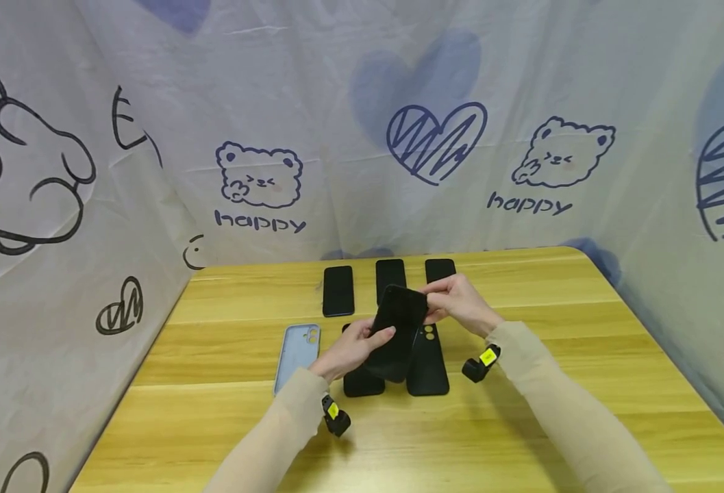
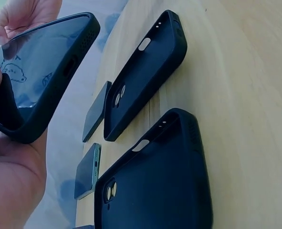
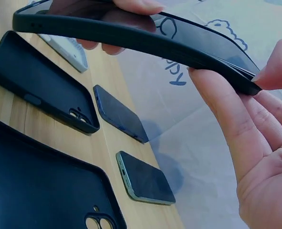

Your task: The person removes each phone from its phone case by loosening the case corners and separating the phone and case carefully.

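A phone with a dark glossy screen (image 1: 401,311) sits in a black phone case (image 3: 131,39), lifted above the table and tilted. My left hand (image 1: 357,348) grips its lower left side, thumb over the screen and fingers underneath. At the upper right corner, my right hand (image 1: 457,305) pinches the case's edge between thumb and fingers. In the right wrist view a narrow gap shows between phone and case rim near that corner. Below the hands lie two empty black cases (image 1: 429,370) (image 2: 152,183), inner sides up, one partly hidden by the held phone.
A light blue phone case (image 1: 296,356) lies left of the black ones. Along the back of the wooden table (image 1: 226,424) three phones rest in a row: left (image 1: 338,291), middle (image 1: 390,272), and right (image 1: 440,268), the last partly behind my right hand. A printed cloth (image 1: 337,137) hangs behind.
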`<action>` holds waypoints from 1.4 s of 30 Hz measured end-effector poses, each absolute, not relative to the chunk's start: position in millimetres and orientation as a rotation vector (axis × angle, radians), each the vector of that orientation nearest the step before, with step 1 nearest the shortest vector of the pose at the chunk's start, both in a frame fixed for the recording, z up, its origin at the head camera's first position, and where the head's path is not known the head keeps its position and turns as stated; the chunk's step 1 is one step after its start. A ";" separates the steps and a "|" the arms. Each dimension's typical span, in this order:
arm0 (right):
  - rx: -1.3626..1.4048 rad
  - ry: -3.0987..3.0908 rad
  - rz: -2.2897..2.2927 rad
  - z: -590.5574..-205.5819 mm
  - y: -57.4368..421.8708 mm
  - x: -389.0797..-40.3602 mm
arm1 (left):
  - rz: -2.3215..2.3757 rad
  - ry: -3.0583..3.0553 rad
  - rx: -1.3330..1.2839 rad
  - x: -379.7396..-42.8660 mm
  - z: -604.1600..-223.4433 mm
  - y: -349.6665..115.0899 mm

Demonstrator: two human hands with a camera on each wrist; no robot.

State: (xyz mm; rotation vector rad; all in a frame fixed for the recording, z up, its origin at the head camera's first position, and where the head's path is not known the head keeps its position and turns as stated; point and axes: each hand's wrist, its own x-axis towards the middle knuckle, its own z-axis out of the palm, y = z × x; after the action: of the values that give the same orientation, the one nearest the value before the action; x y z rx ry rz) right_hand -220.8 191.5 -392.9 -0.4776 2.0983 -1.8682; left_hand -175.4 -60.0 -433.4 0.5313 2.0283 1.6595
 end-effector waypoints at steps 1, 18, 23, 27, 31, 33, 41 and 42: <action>-0.470 2.073 -1.881 -393.4 191.8 -221.1 | 1.659 2.025 0.534 -175.5 -433.3 -60.0; -0.535 1.460 -2.099 -407.3 200.1 -220.0 | 1.839 1.697 0.468 -173.3 -429.2 -53.1; -0.503 1.365 -2.136 -413.6 199.8 -219.9 | 1.827 1.685 0.432 -174.2 -429.2 -54.3; -0.571 1.376 -2.136 -416.3 200.7 -221.3 | 1.849 1.707 0.407 -173.7 -430.7 -54.2; -0.618 1.358 -2.151 -415.4 201.4 -222.4 | 1.889 1.740 0.340 -173.0 -430.9 -50.9; -0.619 1.331 -2.169 -413.8 202.0 -222.0 | 1.910 1.760 0.288 -172.7 -430.2 -48.8; -0.617 1.344 -2.199 -407.6 202.6 -219.6 | 1.996 1.791 0.200 -172.5 -427.6 -44.4; -0.601 1.359 -2.202 -406.8 202.6 -219.3 | 2.002 1.792 0.197 -172.6 -427.2 -44.1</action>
State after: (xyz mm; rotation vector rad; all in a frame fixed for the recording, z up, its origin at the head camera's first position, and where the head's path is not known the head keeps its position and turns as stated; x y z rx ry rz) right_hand -219.3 202.6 -406.8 -0.6008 1.3587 -2.2022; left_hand -172.6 -44.1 -427.2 0.1968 1.7918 2.0025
